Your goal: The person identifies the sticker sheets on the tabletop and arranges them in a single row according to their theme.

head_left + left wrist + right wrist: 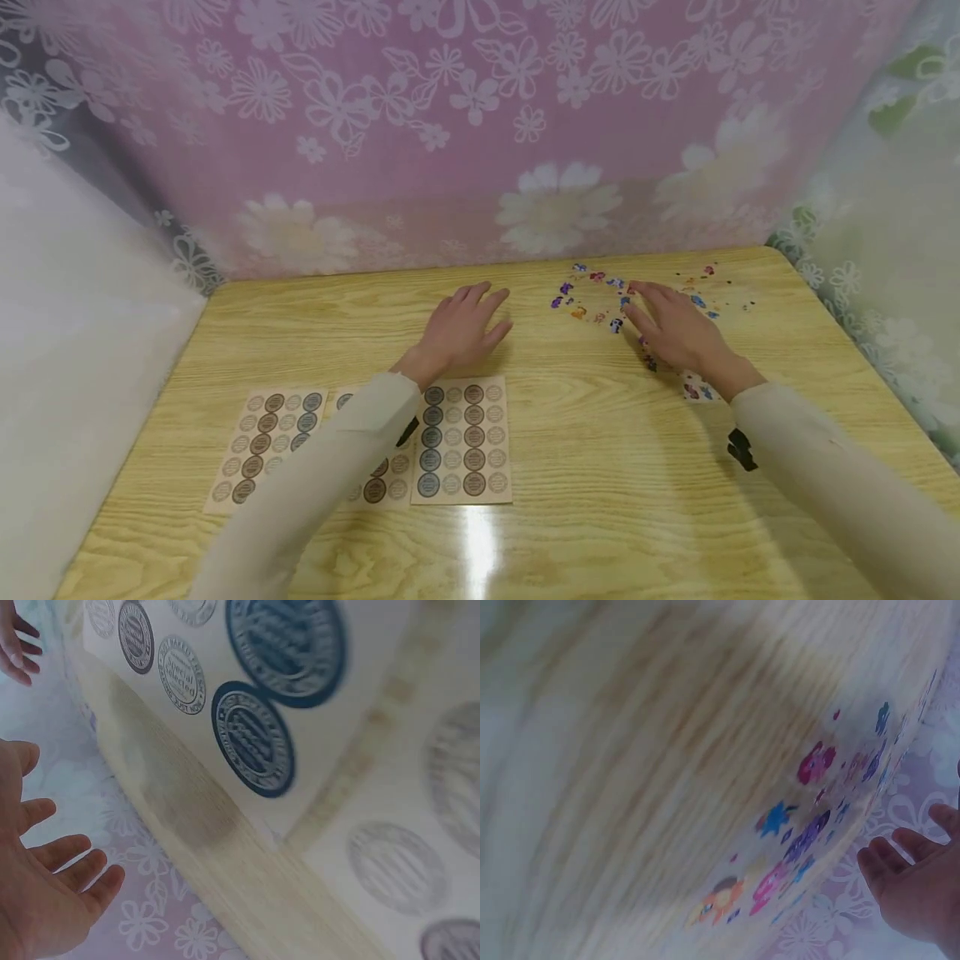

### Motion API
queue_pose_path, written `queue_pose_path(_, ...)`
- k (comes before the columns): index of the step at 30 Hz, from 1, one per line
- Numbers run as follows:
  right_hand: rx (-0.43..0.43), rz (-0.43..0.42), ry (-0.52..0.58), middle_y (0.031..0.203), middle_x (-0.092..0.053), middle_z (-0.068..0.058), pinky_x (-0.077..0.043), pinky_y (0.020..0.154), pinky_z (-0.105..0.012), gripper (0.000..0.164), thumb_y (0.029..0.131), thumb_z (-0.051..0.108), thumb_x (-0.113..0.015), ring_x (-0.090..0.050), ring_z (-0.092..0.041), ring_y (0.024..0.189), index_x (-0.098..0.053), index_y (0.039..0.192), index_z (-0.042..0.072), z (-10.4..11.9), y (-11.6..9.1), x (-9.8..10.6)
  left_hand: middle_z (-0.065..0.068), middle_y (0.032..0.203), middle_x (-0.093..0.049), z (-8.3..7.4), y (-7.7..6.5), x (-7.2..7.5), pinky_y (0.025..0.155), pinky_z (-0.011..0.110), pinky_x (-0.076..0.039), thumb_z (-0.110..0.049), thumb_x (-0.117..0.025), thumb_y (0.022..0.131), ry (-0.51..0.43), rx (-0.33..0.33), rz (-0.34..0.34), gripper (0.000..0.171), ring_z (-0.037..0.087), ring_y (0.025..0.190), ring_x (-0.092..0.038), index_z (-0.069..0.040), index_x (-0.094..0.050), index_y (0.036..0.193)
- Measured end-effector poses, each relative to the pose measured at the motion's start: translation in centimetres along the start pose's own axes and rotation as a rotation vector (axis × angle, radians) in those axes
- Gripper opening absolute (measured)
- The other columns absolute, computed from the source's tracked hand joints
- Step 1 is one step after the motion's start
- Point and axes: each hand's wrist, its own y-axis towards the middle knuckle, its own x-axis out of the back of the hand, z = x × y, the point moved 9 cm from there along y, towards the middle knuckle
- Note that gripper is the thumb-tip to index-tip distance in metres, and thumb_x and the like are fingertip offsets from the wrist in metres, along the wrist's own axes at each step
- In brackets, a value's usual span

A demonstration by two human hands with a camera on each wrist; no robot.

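Observation:
My left hand (459, 327) is held over the middle of the table with its fingers spread and nothing in them. Just below its wrist lies a paper sheet of round brown, blue and pale label stickers (462, 450). Two similar sheets lie to its left, the middle one partly hidden by my left sleeve. Over at the right, my right hand (678, 333) reaches above small colourful cartoon stickers (579, 313) on clear sheets, fingers extended and holding nothing. In the right wrist view, pink, purple, blue and orange figures (769, 889) show beside that hand.
The wooden table (585, 483) has a light yellow grain. A pink flowered cloth (420, 167) hangs along its back edge. Pale hangings stand at the left and right. Both arms wear light sleeves with a dark strap at each wrist.

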Motion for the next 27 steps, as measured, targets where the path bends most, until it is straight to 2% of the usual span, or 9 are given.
queue_pose_path(7,-0.095,-0.013,0.126,0.15,-0.024,-0.027,-0.019,0.102,-0.066,0.07,0.101,0.051,-0.033,-0.021,-0.049,0.134,-0.022,0.151,0.003,-0.8,0.8,-0.2,0.009,0.148,-0.037,0.6,3.0,-1.3,0.105,0.048,-0.033,-0.042,-0.04,0.102,-0.123,0.059,0.021,0.053,0.029,0.134,-0.035,-0.018,-0.035,0.148)
queue_pose_path(11,-0.147,-0.04,0.187,0.148,-0.026,-0.029,-0.025,0.1,-0.065,0.074,0.1,0.052,-0.036,-0.027,-0.049,0.131,-0.022,0.15,0.0,-1.1,1.5,-0.3,0.008,0.146,-0.039,0.6,4.6,-1.5,0.105,0.045,-0.033,-0.037,-0.042,0.102,-0.212,0.08,0.015,0.051,0.028,0.133,-0.036,-0.015,-0.037,0.147)
queue_pose_path(18,-0.299,-0.069,0.226,0.137,-0.034,-0.033,-0.036,0.093,-0.061,0.077,0.099,0.05,-0.041,-0.039,-0.049,0.119,-0.022,0.148,-0.007,-1.7,2.8,-0.4,0.006,0.145,-0.041,-0.1,6.8,-2.1,0.108,0.039,-0.03,-0.028,-0.048,0.101,-0.344,0.053,0.029,0.049,0.024,0.133,-0.036,-0.011,-0.039,0.146)
queue_pose_path(24,-0.394,-0.06,0.229,0.14,-0.021,-0.037,-0.033,0.093,-0.063,0.078,0.096,0.051,-0.048,-0.027,-0.054,0.123,-0.032,0.14,-0.012,-2.1,3.5,-0.9,0.002,0.148,-0.039,-0.8,8.4,-3.1,0.109,0.036,-0.027,-0.024,-0.05,0.1,-0.366,0.057,0.083,0.05,0.021,0.136,-0.032,-0.012,-0.036,0.147)
queue_pose_path(27,-0.417,-0.046,0.182,0.139,-0.017,-0.037,-0.034,0.092,-0.063,0.077,0.094,0.05,-0.052,-0.022,-0.055,0.124,-0.035,0.137,-0.012,-2.2,3.7,-1.4,0.004,0.148,-0.038,-1.2,9.2,-3.8,0.109,0.035,-0.028,-0.022,-0.05,0.1,-0.361,0.06,0.108,0.053,0.022,0.135,-0.034,-0.011,-0.033,0.149)
